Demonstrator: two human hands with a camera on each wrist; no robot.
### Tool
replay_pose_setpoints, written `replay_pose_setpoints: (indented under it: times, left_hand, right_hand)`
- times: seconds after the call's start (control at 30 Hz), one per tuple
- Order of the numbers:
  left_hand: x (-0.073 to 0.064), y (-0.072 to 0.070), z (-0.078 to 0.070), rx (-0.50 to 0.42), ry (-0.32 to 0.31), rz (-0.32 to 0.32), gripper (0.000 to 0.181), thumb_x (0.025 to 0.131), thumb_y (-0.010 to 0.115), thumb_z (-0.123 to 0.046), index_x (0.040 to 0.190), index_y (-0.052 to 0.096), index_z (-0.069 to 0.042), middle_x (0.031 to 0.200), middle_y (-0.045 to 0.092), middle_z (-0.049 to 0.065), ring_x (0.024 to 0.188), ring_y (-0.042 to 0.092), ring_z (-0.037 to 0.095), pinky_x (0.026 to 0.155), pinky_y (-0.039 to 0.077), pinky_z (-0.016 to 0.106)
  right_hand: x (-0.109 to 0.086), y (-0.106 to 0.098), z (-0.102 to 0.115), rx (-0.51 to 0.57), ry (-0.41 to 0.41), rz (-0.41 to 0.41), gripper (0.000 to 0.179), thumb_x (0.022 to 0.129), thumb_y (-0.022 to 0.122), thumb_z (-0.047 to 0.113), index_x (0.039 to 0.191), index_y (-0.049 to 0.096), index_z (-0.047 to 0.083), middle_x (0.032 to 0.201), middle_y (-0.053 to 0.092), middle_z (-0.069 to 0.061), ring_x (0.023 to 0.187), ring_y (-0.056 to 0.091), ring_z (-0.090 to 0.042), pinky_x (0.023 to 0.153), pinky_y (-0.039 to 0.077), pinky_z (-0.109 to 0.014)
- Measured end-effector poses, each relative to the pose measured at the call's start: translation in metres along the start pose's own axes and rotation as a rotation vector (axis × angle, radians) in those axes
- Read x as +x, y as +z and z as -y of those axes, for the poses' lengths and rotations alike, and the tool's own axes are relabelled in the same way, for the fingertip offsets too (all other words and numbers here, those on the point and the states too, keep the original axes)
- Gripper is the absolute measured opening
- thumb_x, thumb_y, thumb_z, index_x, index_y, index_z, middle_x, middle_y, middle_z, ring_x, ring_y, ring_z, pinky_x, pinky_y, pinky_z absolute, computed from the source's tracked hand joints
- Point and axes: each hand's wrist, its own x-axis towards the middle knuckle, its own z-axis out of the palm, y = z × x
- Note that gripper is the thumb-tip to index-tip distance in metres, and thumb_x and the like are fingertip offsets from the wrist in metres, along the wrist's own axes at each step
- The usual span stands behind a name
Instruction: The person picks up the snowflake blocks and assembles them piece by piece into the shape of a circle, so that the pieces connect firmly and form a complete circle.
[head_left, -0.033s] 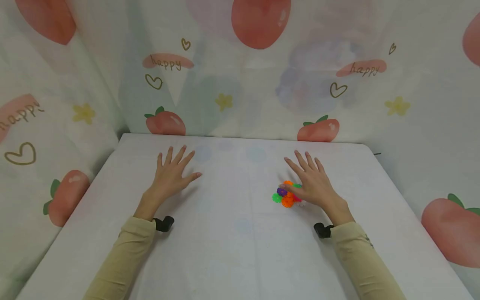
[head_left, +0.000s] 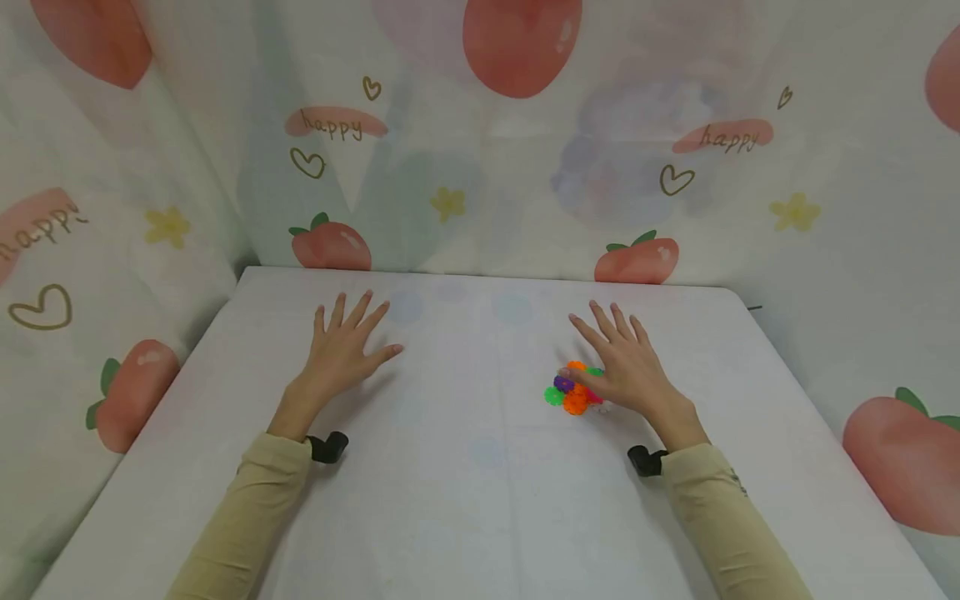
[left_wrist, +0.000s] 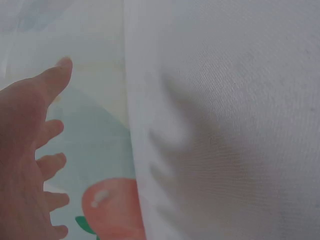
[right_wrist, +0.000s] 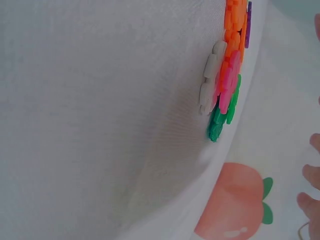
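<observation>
A small pile of bright plastic snowflake discs lies on the white table, in orange, green, purple, pink and white. My right hand hovers over its right side with fingers spread, and the thumb and palm hide part of the pile. In the right wrist view the discs show edge-on, stacked loosely, with fingertips at the right edge. On the left, my left hand is held over the table, fingers spread and holding nothing. The left wrist view shows its thumb and fingers above a shadow on the cloth.
The white table is bounded at the back and sides by a curtain printed with peaches, hearts and the word happy. A black wrist camera sits at the left cuff and another black camera at the right.
</observation>
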Motion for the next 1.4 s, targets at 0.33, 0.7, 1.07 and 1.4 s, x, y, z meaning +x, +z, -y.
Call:
replay_pose_setpoints:
  times: [0.33,0.7,1.07,1.4]
  left_hand:
    - [0.004,0.012,-0.002,-0.005,0.006,0.042,0.079,0.099,0.061,-0.055,0.161,0.034,-0.015,0.171,0.019,0.017,0.157,0.005,0.049,0.121,-0.002,0.072]
    - [0.028,0.051,-0.073,-0.119,0.125,0.163,0.072,0.099,0.063,-0.052,0.154,0.045,-0.008,0.157,0.045,0.02,0.145,0.037,0.046,0.117,0.024,0.071]
    - [0.06,0.09,-0.153,-0.268,0.234,0.378,0.061,0.093,0.078,-0.035,0.138,0.061,0.001,0.128,0.063,0.016,0.116,0.061,0.025,0.103,0.052,0.036]
    - [0.059,0.106,-0.194,-0.114,0.331,0.287,0.037,0.089,0.08,-0.042,0.104,0.074,-0.008,0.098,0.064,0.003,0.083,0.056,0.015,0.066,0.049,0.024]
  right_hand:
    - [-0.005,0.001,-0.002,-0.005,-0.015,-0.009,0.082,0.089,0.076,0.046,0.157,0.043,0.013,0.165,0.03,-0.025,0.151,0.024,-0.053,0.122,0.015,-0.07]
    - [-0.005,0.009,-0.005,0.288,-0.048,-0.022,0.051,0.089,0.08,0.015,0.133,0.063,-0.002,0.14,0.058,-0.027,0.129,0.048,-0.05,0.108,0.037,-0.069]
    - [0.002,0.016,-0.007,0.452,0.062,0.172,0.035,0.091,0.079,0.02,0.12,0.071,0.002,0.112,0.069,-0.013,0.095,0.063,-0.027,0.08,0.056,-0.035]
    - [0.012,0.019,-0.001,0.489,0.121,0.278,0.025,0.086,0.083,0.019,0.102,0.072,0.004,0.092,0.066,-0.007,0.083,0.057,-0.019,0.073,0.05,-0.03]
